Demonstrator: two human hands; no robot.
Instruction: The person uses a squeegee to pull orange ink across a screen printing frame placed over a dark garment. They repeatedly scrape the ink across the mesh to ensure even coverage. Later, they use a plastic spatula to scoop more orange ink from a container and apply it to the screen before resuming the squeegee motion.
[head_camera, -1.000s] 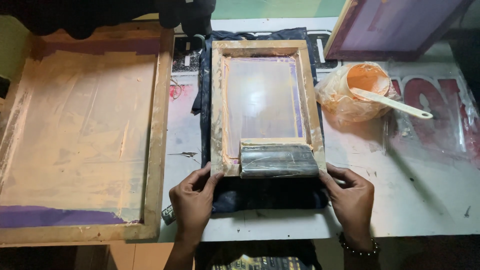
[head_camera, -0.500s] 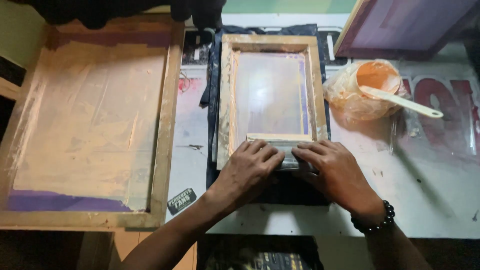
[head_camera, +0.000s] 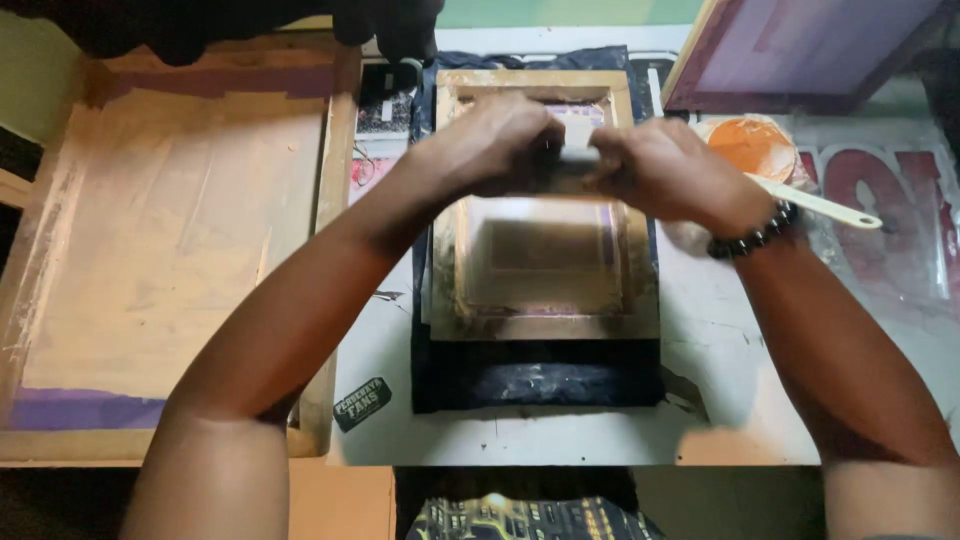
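Both of our hands grip one squeegee (head_camera: 578, 156) at the far end of the small wooden screen frame (head_camera: 545, 325). Our left hand (head_camera: 490, 145) is curled over its left part and our right hand (head_camera: 665, 175) over its right, fingers closed on the handle; only a pale sliver of the tool shows between them. The blade sits on the mesh near the frame's far rail, though the contact itself is hidden under our knuckles.

Judging from where the squeegee sits, we are at one end of a stroke. The mesh nearer to us shows a rectangular patch of the design with a wet, smeared sheen, so ink seems to cover that area. We cannot tell whether another pass is due, and the frame lies flat on the dark cloth (head_camera: 540, 385), so lifting it off is not yet done.

That cloth lies on the white, ink-stained table (head_camera: 740, 400). To our right stands an orange ink pot (head_camera: 752, 148) wrapped in plastic, with a pale spatula (head_camera: 815, 205) resting in it. A large wooden screen (head_camera: 170, 250) lies to our left, and another screen (head_camera: 800, 50) with purple mesh leans at the far right. A bead bracelet (head_camera: 752, 236) circles our right wrist.
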